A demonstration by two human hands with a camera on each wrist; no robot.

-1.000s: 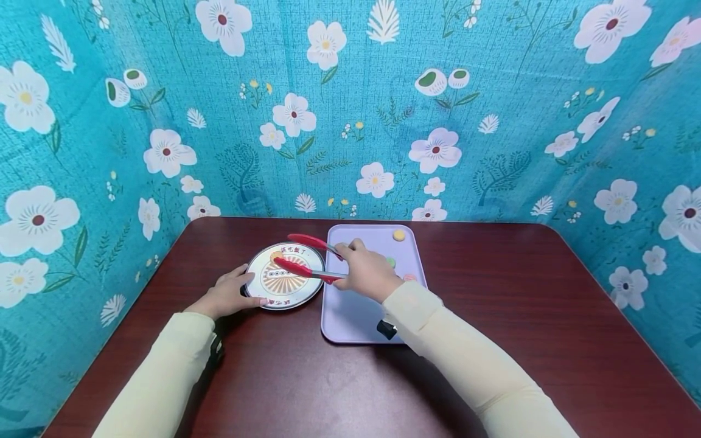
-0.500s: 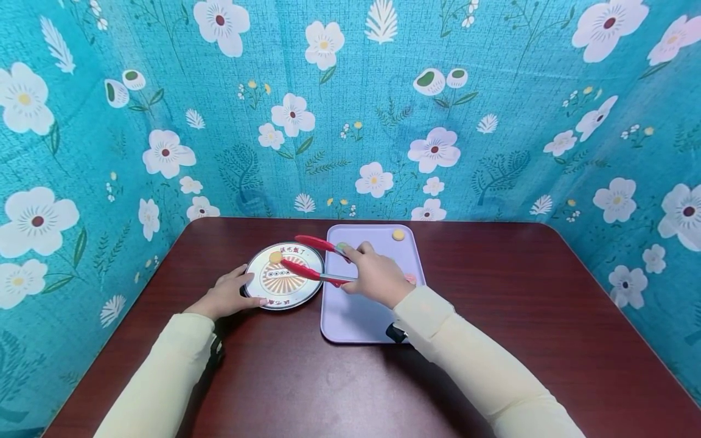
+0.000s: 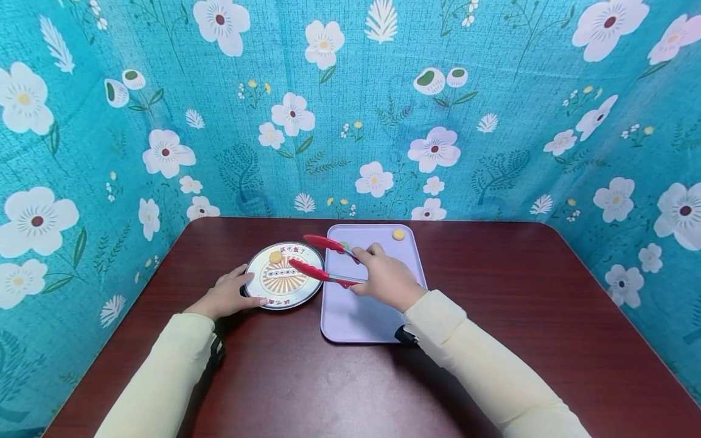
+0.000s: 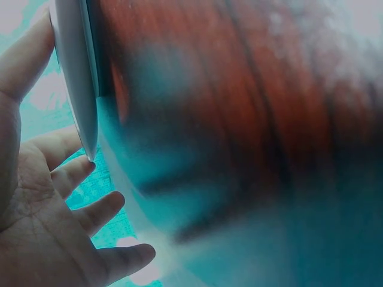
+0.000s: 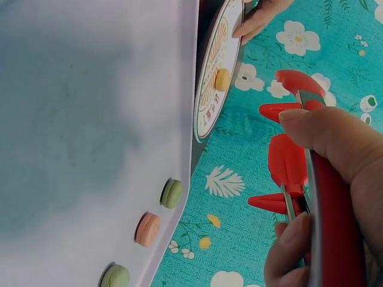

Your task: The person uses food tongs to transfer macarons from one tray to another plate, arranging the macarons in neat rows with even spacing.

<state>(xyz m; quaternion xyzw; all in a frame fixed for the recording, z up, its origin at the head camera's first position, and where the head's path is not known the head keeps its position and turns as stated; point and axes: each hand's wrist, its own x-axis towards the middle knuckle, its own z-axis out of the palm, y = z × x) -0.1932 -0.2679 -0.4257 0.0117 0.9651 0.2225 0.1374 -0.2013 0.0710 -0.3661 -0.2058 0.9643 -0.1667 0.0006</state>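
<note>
My right hand (image 3: 386,277) holds red-and-silver tongs (image 3: 309,269) above the left part of the lilac tray (image 3: 356,319). Their two red tips stand apart, with nothing between them, over the right side of the plate. A yellow macaron (image 3: 276,257) lies on the round, patterned plate (image 3: 301,292), just left of the lower tip. At the plate's left rim rests my left hand (image 3: 227,295), thumb and fingers spread along the edge. In the left wrist view the fingers (image 4: 99,212) are extended beside the rim.
Another yellow macaron (image 3: 398,234) sits at the tray's far right corner. The right wrist view shows a green macaron (image 5: 172,194), a pink macaron (image 5: 147,229) and a second green one along the tray's edge. A floral curtain (image 3: 350,121) hangs behind the brown table (image 3: 493,292).
The right hand has drawn the tongs rightward, away from the yellow macaron on the plate. That macaron now lies apart from the tips. The left hand and plate have stayed put.
</note>
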